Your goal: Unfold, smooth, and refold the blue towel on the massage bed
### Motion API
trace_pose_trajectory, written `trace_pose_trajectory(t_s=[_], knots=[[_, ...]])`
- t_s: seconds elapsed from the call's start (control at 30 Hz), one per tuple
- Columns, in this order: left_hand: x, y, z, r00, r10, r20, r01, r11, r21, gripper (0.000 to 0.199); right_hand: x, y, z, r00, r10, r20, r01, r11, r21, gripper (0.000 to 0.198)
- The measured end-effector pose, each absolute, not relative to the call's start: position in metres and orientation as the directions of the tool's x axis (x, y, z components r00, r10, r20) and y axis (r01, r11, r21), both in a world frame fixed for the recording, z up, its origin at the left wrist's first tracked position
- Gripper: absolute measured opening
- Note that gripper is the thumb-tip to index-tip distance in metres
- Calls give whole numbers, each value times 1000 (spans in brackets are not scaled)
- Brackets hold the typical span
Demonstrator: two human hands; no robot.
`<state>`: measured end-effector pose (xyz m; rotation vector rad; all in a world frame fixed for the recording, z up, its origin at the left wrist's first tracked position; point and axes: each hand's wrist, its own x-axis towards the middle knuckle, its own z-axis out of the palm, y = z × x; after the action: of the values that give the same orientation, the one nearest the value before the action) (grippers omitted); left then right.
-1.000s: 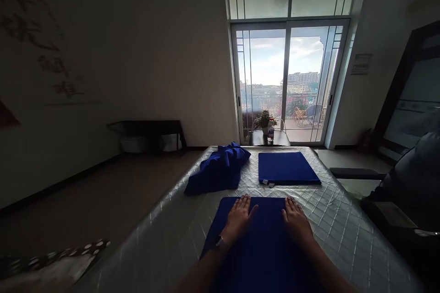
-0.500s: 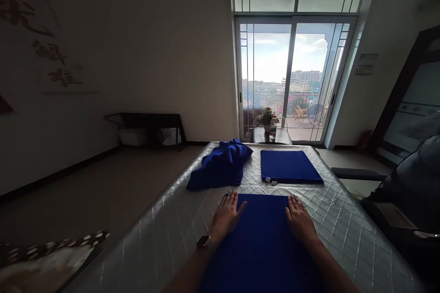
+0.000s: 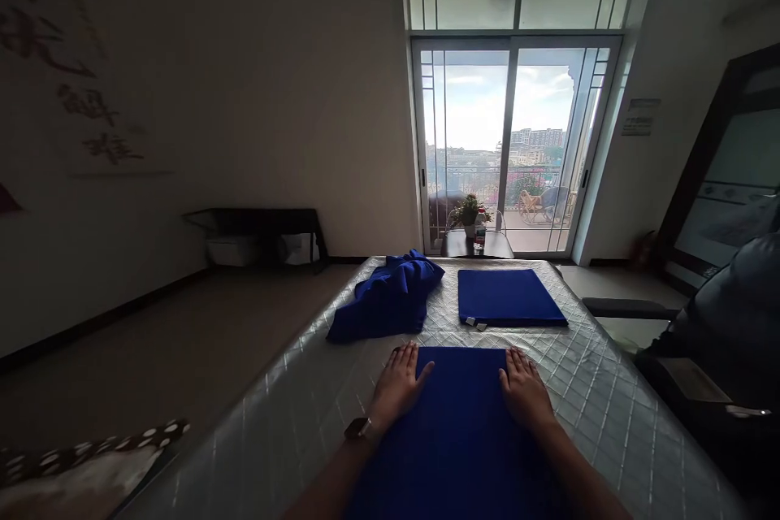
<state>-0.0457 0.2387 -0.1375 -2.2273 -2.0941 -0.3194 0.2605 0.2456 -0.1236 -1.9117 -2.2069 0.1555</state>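
Note:
A long, flat blue cloth [image 3: 464,431] lies smooth in front of me on a silvery quilted cover [image 3: 292,414]. Along its far left corner rests my left hand [image 3: 400,383], fingers stretched forward and thumb apart, with a watch on the wrist. My right hand [image 3: 525,386] lies on the far right corner, fingers extended and thumb on the cloth. Neither hand grips anything. Beyond them, a crumpled blue cloth [image 3: 390,296] sits at the left, and a neatly folded blue cloth [image 3: 510,296] with white tags at its near edge lies at the right.
Past the far edge stands a small dark table [image 3: 503,244] with a potted plant [image 3: 468,215] and a bottle [image 3: 480,229]. Dark furniture [image 3: 719,341] flanks the right side. At lower left is a brown polka-dot fabric [image 3: 91,448]. A low black rack [image 3: 268,231] stands by the wall.
The view has shifted slightly, so the scene sits a little lower and more to the left. Both hands stay flat at the cloth's far corners.

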Motion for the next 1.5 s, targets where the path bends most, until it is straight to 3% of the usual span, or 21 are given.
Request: trace_pose_trajectory(t_s=[0.1,0.2,0.43,0.53,0.67,0.87,1.13,1.5], knots=[[-41,240,-127,26,992,119,997,-35,70,86,260,246,-123,-128,987,97,961,148,-235,67],[-16,239,-116,9,991,135,997,-20,77,90,260,245,-121,-126,988,93,960,145,-241,67],[114,236,-114,367,913,177,876,-404,263,80,264,242,-119,-184,977,108,962,201,-182,65],[147,239,-117,405,885,230,828,-461,318,75,267,241,-121,-223,969,110,964,236,-120,65],[139,242,-122,376,890,256,838,-445,316,72,266,241,-121,-211,971,112,966,225,-131,64],[70,244,-128,269,934,234,931,-315,186,73,263,244,-118,-146,986,85,954,163,-250,67],[-41,237,-133,112,965,239,986,-138,95,74,263,246,-122,-150,983,103,956,171,-239,67],[-51,235,-141,50,954,296,982,-100,157,78,262,247,-123,-147,983,115,964,168,-207,66]])
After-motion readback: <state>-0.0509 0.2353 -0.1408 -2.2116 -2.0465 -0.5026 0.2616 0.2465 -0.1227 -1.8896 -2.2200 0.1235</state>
